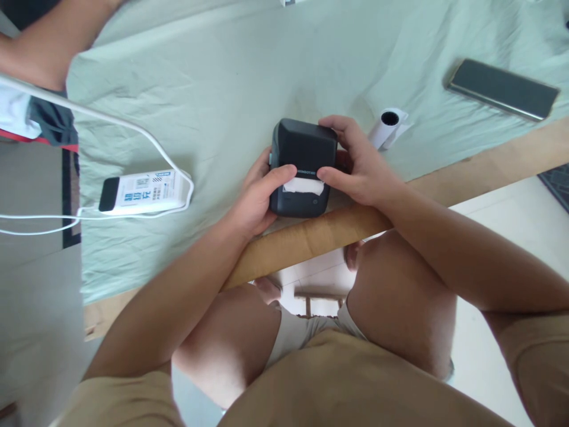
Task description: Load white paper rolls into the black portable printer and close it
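Between my two hands is a small black label printer, close to the table's near edge. A strip of white paper sticks out of the slot on its face. My left hand is closed around the printer's left side, thumb on the front by the slot. On the other side my right hand grips the printer, its thumb near the right end of the paper and its fingers at the upper right corner. Right of that hand stands a white paper roll with a dark core and a loose end.
A black phone lies at the right on the green cloth. To the left is a white power bank with a white cable looping off the table. Another person's arm rests at the upper left. A wooden edge runs along the front.
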`<action>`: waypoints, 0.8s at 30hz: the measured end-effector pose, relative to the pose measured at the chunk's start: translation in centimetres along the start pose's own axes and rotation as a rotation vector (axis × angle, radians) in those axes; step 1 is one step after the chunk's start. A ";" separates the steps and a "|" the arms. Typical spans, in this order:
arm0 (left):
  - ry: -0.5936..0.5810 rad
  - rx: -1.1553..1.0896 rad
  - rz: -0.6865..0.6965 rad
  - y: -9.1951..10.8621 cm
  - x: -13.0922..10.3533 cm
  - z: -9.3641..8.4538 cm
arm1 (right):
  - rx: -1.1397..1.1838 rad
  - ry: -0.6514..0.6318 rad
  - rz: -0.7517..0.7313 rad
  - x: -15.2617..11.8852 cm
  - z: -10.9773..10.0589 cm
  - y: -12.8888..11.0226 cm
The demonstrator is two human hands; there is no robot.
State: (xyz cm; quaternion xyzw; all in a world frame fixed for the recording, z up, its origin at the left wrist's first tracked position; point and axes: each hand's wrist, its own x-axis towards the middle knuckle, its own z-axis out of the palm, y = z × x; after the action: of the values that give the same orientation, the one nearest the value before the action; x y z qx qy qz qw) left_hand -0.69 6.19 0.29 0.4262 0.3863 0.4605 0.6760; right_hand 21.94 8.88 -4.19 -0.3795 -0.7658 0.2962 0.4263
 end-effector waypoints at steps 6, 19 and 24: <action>0.005 -0.004 -0.002 0.0 0.0 0.0 | -0.003 0.002 -0.010 0.0 0.1 0.0; 0.114 -0.296 -0.137 1.1 -0.4 1.8 | 0.106 0.015 0.149 0.2 -0.7 -2.4; 0.203 -0.298 -0.188 1.1 -0.2 2.0 | 0.149 -0.004 0.209 0.1 -1.2 -3.3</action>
State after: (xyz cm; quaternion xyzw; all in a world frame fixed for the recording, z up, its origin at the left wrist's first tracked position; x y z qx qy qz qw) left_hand 0.72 5.85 2.05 0.2351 0.4179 0.4881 0.7292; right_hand 21.85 7.35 -1.09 -0.4241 -0.6989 0.3958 0.4184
